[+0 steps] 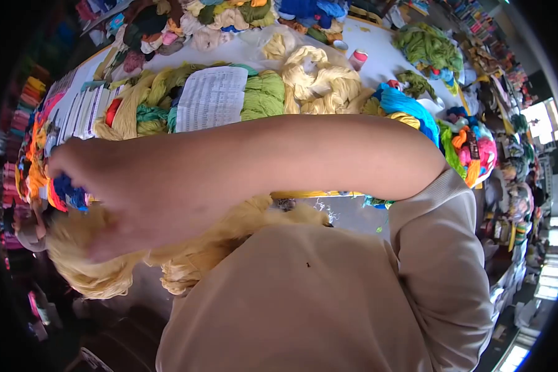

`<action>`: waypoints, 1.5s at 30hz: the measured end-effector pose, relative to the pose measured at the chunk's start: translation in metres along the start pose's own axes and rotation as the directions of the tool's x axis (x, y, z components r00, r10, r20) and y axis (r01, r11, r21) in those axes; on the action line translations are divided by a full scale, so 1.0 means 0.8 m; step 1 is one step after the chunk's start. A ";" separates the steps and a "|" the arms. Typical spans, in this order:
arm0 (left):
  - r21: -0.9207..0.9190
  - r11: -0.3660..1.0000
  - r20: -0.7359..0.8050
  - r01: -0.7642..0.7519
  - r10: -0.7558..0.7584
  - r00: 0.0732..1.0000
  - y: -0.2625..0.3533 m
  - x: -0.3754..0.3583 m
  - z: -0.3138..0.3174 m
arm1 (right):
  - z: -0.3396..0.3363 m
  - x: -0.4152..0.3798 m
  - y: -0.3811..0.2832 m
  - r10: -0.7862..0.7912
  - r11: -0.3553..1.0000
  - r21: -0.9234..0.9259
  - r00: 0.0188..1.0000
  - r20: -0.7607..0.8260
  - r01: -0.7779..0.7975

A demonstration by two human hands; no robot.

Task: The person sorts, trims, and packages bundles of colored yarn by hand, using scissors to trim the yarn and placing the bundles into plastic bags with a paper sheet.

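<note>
My right arm reaches across from the right side of the view. My right hand [108, 211], blurred, is at the left against a thick bundle of pale yellow yarn [99, 273]; its finger shape is smeared. The yarn hangs below the hand and forearm and runs toward my shirt front. My left hand does not show. Beyond the forearm, a printed sheet [211, 96] lies on yarn skeins, beside green yarn [263, 96] and loose cream yarn [322, 84].
The white table [375, 53] holds a pink-red spool [358, 59], a green yarn heap [429, 48], blue yarn [409, 108] and a multicoloured pile [471, 149]. White booklets [87, 111] stand at the left. Yarn-filled shelves line both sides.
</note>
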State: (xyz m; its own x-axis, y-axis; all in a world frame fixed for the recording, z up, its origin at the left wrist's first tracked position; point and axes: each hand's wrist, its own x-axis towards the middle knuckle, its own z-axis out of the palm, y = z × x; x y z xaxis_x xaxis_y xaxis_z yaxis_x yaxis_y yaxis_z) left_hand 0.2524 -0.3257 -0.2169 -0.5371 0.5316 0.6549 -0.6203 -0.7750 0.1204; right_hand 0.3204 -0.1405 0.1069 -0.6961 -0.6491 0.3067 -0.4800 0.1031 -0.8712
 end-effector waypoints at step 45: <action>0.159 0.985 -0.245 -0.068 0.106 0.964 -0.019 -0.038 0.116 | -0.207 -0.485 0.509 0.440 0.537 0.268 -0.005 -0.898 -0.800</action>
State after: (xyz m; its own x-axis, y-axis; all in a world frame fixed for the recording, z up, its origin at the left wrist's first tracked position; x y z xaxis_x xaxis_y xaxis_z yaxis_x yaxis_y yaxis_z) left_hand 0.3312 -0.3618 -0.1699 -0.7233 0.5141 0.4610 -0.4840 -0.8536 0.1925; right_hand 0.3068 0.2783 -0.3030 -0.6872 0.7253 -0.0409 0.4424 0.3732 -0.8155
